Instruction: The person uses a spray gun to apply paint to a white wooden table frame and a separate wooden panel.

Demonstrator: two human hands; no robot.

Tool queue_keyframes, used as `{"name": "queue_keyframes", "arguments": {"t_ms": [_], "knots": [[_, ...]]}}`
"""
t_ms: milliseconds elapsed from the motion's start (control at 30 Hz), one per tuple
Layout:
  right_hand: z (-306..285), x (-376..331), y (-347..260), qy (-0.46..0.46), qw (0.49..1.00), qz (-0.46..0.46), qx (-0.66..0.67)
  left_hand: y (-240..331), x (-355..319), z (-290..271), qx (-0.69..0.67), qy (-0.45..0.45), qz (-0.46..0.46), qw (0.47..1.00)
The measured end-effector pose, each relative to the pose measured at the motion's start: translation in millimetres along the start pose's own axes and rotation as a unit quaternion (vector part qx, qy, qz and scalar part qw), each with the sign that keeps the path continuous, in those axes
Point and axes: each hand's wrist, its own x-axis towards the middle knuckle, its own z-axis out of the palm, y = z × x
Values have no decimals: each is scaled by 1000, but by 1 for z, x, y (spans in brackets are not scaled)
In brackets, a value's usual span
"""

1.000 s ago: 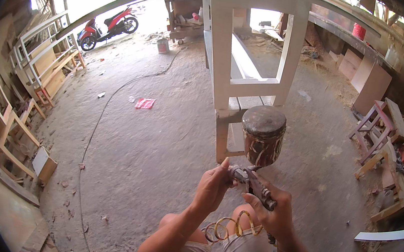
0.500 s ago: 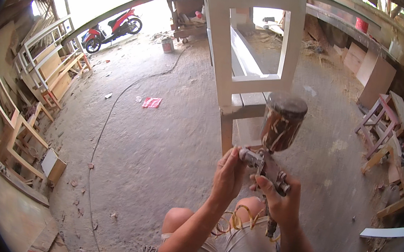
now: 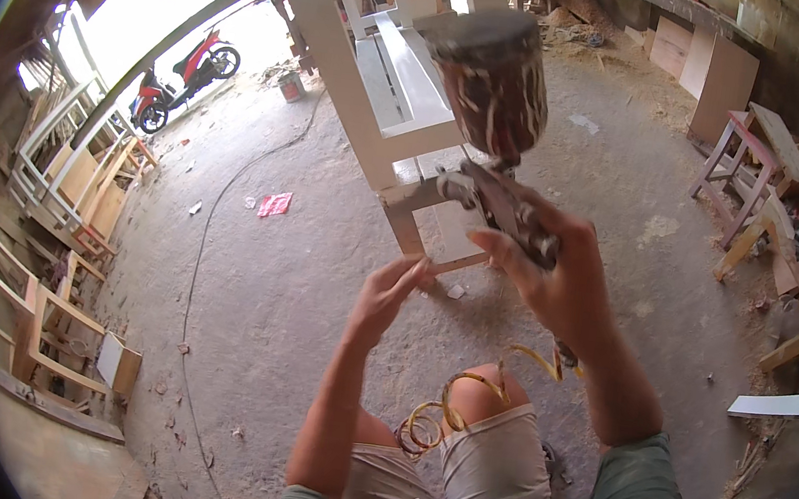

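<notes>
My right hand (image 3: 566, 270) grips the handle of a spray gun (image 3: 505, 203), raised in front of me. Its paint-streaked brown cup (image 3: 495, 87) sits on top, and a coiled yellow air hose (image 3: 451, 400) hangs below over my knees. My left hand (image 3: 389, 293) is apart from the gun, its fingers pressed together. Those fingertips overlap the lower corner of a white-painted wooden bench frame (image 3: 340, 83); whether they touch it or hold anything, I cannot tell. The cup and gun hide part of the frame.
Wooden chair frames (image 3: 41, 325) line the left side. A red motorcycle (image 3: 181, 78) stands beyond, near a paint can (image 3: 291, 87). A dark cable (image 3: 197, 275) crosses the concrete floor past a red wrapper (image 3: 274, 204). At right are a small stool (image 3: 733, 171) and boards (image 3: 724, 85).
My left hand has let go of the spray gun's front and moved down and left. My right hand has lifted the gun up and leftward. The view has tilted.
</notes>
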Motion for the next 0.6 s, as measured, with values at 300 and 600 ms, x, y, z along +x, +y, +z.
{"name": "queue_keyframes", "arguments": {"t_ms": [300, 600], "knots": [[-17, 83, -6, 82, 988, -134, 9, -91, -129, -42, 362, -284, -286, 841], [-25, 115, 13, 68, 986, -149, 40, 31, -102, 22, 307, -423, -367, 770]]}}
